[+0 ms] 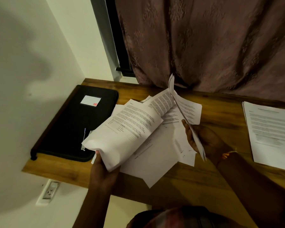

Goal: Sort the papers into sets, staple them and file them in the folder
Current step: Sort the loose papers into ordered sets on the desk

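My left hand (104, 170) grips a thick bent bundle of printed papers (130, 129) by its lower corner, lifted above the desk. My right hand (204, 139) holds a few sheets (186, 119) edge-on, peeled away from that bundle and standing nearly upright. Loose printed pages (155, 162) lie spread on the wooden desk (196, 181) under both hands. A black zipped folder (76, 122) with a white label lies closed at the left. A small stapler (84, 140), partly hidden by the bundle, rests on the folder.
A separate neat stack of papers (270, 134) lies at the desk's right end. A brown curtain (204, 43) hangs behind the desk, a white wall bounds the left side, and a wall socket (50, 190) sits below the desk edge.
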`<state>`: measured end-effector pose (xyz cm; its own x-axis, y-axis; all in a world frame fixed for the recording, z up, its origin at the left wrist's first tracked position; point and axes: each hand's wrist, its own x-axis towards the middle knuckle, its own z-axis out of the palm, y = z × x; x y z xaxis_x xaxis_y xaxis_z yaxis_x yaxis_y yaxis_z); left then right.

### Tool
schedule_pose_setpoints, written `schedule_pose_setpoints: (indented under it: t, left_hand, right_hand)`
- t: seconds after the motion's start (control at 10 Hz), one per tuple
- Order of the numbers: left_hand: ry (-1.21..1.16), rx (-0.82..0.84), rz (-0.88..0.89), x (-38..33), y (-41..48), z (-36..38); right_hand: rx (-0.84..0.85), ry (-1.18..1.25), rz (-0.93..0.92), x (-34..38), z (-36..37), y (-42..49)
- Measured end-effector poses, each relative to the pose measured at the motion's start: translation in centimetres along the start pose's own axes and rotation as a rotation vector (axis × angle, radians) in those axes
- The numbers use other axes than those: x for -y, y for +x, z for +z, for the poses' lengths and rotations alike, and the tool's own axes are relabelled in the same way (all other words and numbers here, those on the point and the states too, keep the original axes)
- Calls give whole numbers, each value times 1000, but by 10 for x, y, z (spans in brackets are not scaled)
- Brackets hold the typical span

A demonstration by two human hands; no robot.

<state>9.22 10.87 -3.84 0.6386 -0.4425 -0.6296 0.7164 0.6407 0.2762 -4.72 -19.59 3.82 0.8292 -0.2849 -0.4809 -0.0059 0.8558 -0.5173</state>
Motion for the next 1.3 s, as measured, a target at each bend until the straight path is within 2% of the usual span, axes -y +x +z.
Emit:
schedule_pose_setpoints:
  t: [0.1,0.2,0.3,0.4,0.5,0.6,0.7,0.8,0.9,1.0,1.2,1.3]
  left_hand:
    - [56,-71,-9,7,2,0]
    - [297,-265,153,20,2,1]
    - [510,-338,275,26,2,-1]
    - [1035,-515,546,31,6,-2]
    - [1315,-455,769,39,9,16]
    - [1653,-138,910,58,24,65]
    - [1802,64,872,71,43,108]
    - [2078,259,833,96,85,172]
    - [2266,329,791,109,115,207]
    - [2420,364,740,121,152,235]
    - [2385,224,564,115,193,252]
    - [2330,233,569,112,204,252]
  right_hand:
    - [-61,-14,-7,-1,-4,4]
    - [-166,-55,2,-3,-16,8]
    - [-191,-59,-24,-4,-21,7]
    - [-197,-93,-59,-6,-27,7]
    - [-226,-118,-65,-8,-28,4]
    - [-263,-114,-82,-13,-34,0]
    - [-261,-98,-76,-12,-39,-5]
    - [-298,-193,-49,-12,-51,-9]
    - [-325,-186,-80,-11,-62,-9]
    - [-365,-184,-67,-8,-66,-13]
    - [-351,-188,-60,-5,-70,-20]
    - [-360,-177,-63,-4,-64,-26]
